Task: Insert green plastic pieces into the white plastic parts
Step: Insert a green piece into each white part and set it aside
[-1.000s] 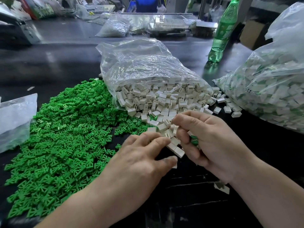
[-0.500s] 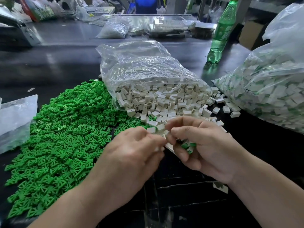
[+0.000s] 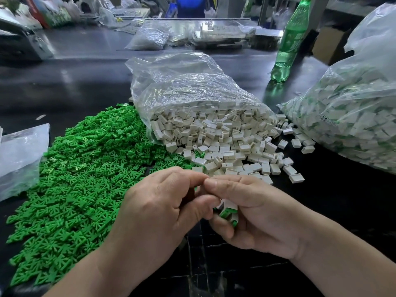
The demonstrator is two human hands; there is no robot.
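A wide heap of small green plastic pieces point(image 3: 81, 172) covers the dark table on the left. White plastic parts point(image 3: 218, 136) spill out of an open clear bag point(image 3: 188, 86) in the middle. My left hand point(image 3: 162, 206) and my right hand point(image 3: 257, 213) meet fingertip to fingertip in front of that spill. My right hand holds several white parts with green pieces point(image 3: 228, 212) in its curled fingers. My left hand's fingers curl in against them; what they pinch is hidden.
A large clear bag of white parts with green inserts point(image 3: 347, 116) lies at the right. A green bottle point(image 3: 289, 41) stands behind it. A clear plastic bag point(image 3: 19, 157) lies at the left edge. More bags and clutter sit at the far side of the table.
Both hands have drawn back from the white spill toward me. My left hand has curled and closed in against my right hand's fingertips.
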